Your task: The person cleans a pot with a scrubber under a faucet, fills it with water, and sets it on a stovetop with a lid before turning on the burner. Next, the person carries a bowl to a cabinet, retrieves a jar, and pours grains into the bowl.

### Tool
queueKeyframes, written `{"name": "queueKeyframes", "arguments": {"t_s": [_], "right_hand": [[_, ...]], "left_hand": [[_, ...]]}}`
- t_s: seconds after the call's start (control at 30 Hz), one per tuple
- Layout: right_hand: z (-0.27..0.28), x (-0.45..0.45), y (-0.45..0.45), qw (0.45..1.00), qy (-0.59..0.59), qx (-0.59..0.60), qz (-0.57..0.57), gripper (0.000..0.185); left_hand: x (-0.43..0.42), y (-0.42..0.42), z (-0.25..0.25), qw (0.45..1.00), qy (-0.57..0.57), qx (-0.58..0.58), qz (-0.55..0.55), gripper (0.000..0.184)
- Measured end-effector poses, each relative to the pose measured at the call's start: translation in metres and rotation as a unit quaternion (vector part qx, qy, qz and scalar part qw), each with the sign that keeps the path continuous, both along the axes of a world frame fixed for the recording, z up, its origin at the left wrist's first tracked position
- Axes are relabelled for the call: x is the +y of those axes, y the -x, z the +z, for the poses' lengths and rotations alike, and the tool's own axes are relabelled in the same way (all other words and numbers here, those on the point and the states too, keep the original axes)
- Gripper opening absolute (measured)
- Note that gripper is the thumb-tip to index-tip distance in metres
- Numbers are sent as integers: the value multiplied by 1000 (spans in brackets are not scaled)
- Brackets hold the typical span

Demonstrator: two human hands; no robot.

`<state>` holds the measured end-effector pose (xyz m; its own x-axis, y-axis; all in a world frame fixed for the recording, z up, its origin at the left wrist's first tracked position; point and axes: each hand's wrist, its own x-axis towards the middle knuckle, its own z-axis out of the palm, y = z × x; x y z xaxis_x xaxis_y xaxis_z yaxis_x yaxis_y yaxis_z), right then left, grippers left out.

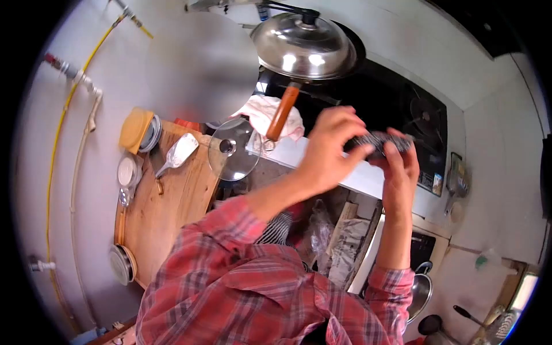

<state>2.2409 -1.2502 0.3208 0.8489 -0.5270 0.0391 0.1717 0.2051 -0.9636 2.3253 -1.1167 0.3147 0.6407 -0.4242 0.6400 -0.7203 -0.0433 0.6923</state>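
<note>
Both my hands are raised in front of me, over the near edge of the black stove. Between them is a small dark grey, textured, elongated object (376, 141); blur hides its exact kind. My left hand (333, 144) pinches its left end with thumb and fingers. My right hand (398, 167) has its fingers closed around the right end. Left of my hands, a wooden handle (283, 112) juts toward me from below a pan with a domed steel lid (307, 46). A pinkish-white cloth (259, 109) lies beside that handle.
A glass lid (234, 152) overhangs the edge of a wooden table (184, 201), where a metal spatula (179, 150) lies. The black stove (425, 144) spans the back. A blurred grey area covers the upper left. A steel pan (421, 293) is at lower right.
</note>
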Motion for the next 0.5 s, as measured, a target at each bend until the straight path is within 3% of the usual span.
{"name": "queueKeyframes", "arguments": {"t_s": [0.23, 0.37, 0.43, 0.5], "right_hand": [[58, 126, -151, 970, 104, 31, 216, 38], [43, 193, -268, 947, 99, 92, 292, 41], [13, 227, -324, 944, 88, 137, 286, 34], [-38, 250, -376, 930, 61, 241, 272, 32]], "left_hand": [[166, -112, 40, 984, -11, -37, 176, 22], [240, -199, 22, 968, -24, -40, 247, 21], [267, -246, -13, 956, -44, 128, 262, 22], [285, -294, -69, 945, -22, 219, 243, 27]]}}
